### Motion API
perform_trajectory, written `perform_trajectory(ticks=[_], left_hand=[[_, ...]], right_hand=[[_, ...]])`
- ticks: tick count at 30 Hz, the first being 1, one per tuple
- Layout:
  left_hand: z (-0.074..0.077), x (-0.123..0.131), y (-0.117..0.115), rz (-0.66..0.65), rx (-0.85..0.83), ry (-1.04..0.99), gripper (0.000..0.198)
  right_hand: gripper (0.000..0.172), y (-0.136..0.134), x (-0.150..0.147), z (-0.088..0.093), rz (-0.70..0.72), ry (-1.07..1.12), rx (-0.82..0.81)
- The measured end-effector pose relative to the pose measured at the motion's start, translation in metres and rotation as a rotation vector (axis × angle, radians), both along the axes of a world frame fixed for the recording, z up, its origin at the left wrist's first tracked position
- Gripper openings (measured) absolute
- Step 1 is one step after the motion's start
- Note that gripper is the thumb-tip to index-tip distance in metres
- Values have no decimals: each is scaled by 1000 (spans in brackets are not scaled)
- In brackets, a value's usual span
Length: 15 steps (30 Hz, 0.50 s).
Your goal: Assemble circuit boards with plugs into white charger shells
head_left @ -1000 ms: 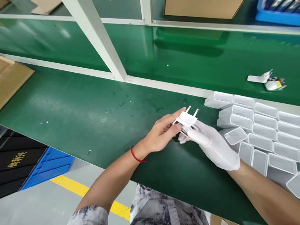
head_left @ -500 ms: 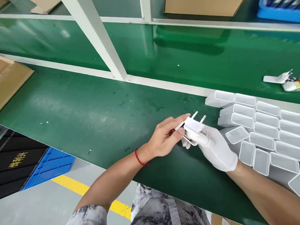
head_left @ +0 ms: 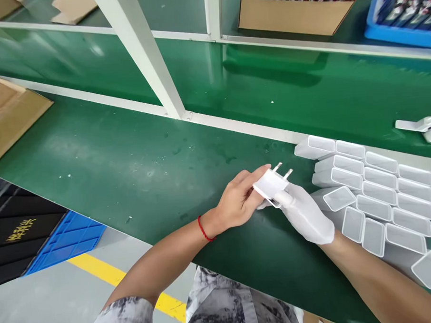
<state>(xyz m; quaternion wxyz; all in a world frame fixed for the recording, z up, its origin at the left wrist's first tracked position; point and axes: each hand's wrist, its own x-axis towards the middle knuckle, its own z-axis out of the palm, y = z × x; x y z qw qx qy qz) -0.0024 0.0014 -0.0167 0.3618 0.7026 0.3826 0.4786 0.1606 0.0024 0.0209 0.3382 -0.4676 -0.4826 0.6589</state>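
A white two-pin plug adapter (head_left: 271,183) is held between both hands above the green bench, its metal prongs pointing up and to the right. My left hand (head_left: 235,201), bare with a red cord at the wrist, is closed on the left side of the adapter. Fingers and thumb press along its edge. My right hand (head_left: 306,215), in a white glove, grips it from the right and below. The thumb lies against the adapter's front near the prongs. The casing's underside is largely covered by the hands.
Several open-ended translucent white casings (head_left: 379,195) stand in rows at right. Another white plug piece (head_left: 414,124) lies beyond the white rail. A cardboard box (head_left: 291,20) and a blue bin (head_left: 403,36) occupy the upper shelf. A white post (head_left: 144,55) rises behind the bench.
The plug's flat white face has moved left and down, closing the dark gap by my left fingers. Both hands keep their hold. The view has tilted up slightly.
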Motion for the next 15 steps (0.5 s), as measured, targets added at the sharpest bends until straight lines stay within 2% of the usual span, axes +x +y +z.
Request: perform_trajectory(ticks=[3, 7, 11, 15], left_hand=[[1, 0, -2, -8, 37, 17, 48], [2, 1, -2, -10, -13, 7, 47], [2, 1, 2, -6, -71, -14, 49], [2, -1, 4, 37, -157, -48, 53]], right_hand=[[46, -2, -3, 4, -37, 7, 11], [42, -6, -2, -5, -77, 35, -13], [47, -7, 2, -14, -41, 130, -24], [47, -5, 1, -7, 4, 123, -34]])
